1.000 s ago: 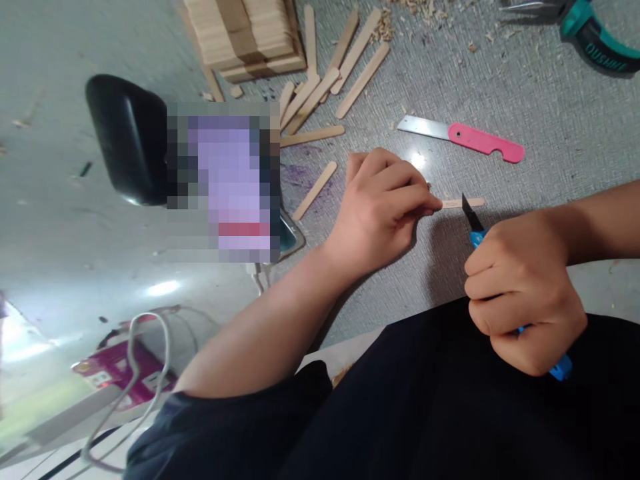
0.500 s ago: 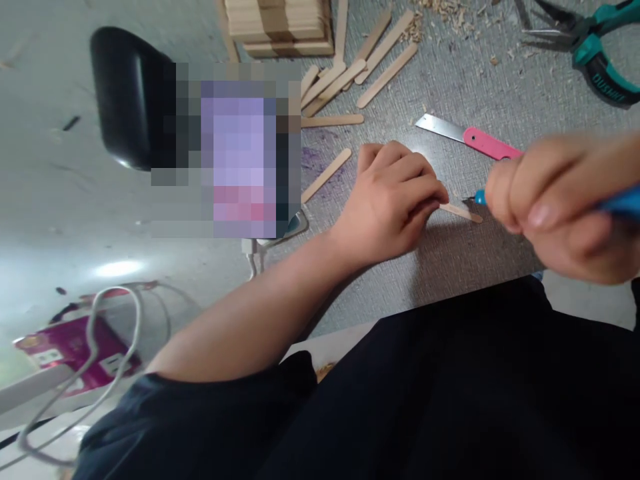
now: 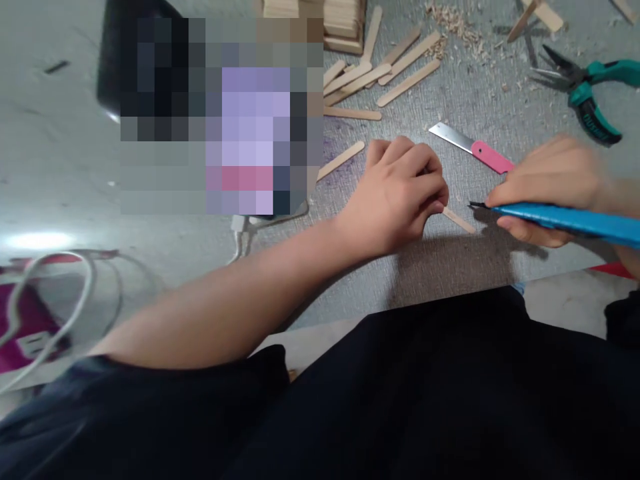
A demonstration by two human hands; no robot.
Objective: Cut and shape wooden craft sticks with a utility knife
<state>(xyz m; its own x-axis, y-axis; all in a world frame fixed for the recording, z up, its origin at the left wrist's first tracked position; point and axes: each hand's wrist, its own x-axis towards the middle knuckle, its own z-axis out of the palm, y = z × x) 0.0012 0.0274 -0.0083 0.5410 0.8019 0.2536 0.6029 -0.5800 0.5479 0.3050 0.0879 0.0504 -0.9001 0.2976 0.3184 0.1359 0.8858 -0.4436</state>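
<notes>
My left hand (image 3: 397, 193) is curled into a pinch, pressing a thin wooden craft stick (image 3: 460, 221) onto the grey mat (image 3: 470, 260). The stick's free end pokes out to the right of my fingers. My right hand (image 3: 547, 187) is closed round a blue utility knife (image 3: 560, 219) that lies almost level, its dark blade tip just right of the stick's end. A pink-handled blade (image 3: 475, 151) lies on the mat behind both hands.
Several loose craft sticks (image 3: 370, 77) and a stacked bundle (image 3: 330, 17) lie at the back, with wood shavings (image 3: 455, 27) nearby. Teal-handled pliers (image 3: 587, 93) rest far right. A white cable (image 3: 75, 293) trails at left. My dark-clothed lap fills the foreground.
My right hand turned the knife from blade-up to nearly level and moved down to the mat, blade tip at the stick's end. My left hand kept holding the stick; the view shifted left.
</notes>
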